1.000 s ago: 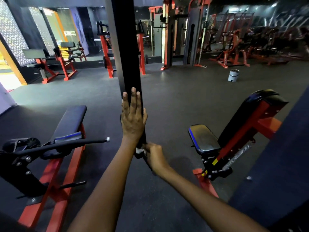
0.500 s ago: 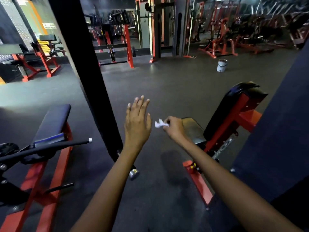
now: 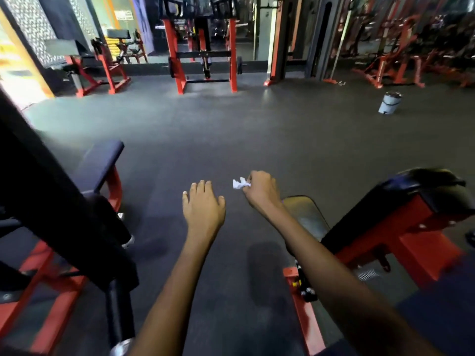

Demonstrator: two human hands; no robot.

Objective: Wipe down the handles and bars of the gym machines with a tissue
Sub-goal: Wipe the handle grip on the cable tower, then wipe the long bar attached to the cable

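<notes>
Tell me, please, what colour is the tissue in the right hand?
White; the crumpled tissue shows clearly in the head view, pinched by the right hand.

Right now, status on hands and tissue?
Left hand open, empty. Right hand pinching tissue, off any bar. Black bar lower left, untouched.

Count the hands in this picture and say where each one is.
2. The open left hand hangs over the floor at centre; the right hand, beside it, pinches a crumpled white tissue.
</notes>
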